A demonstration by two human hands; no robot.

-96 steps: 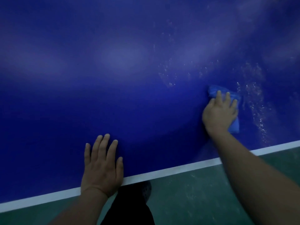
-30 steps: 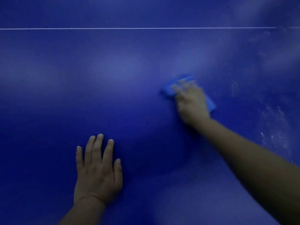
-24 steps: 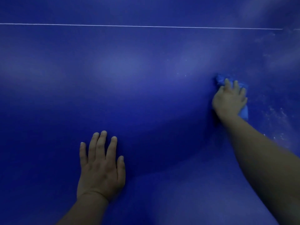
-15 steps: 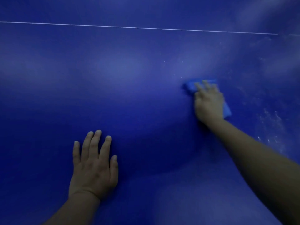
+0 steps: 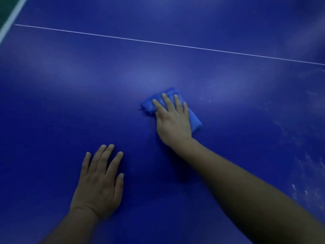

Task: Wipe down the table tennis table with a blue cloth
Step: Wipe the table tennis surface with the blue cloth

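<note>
The blue cloth [image 5: 194,118], folded into a thick pad, lies flat on the table tennis table [image 5: 52,106] a little right of centre, on the near side of the thin white line [image 5: 158,43]; its long axis runs from far-left to near-right; the right hand [image 5: 173,122] lies directly on top of it, fingers [image 5: 166,101] straight and spread, pressing down rather than curling round, fingertips just short of the cloth's far edge, so cloth shows past them and at the right of the palm; the left hand [image 5: 100,182] is well apart, nearer the body, flat and relaxed on bare table; pale dusty streaks [image 5: 304,164] lie to the right of the cloth, so the next stroke probably goes rightward.
</note>
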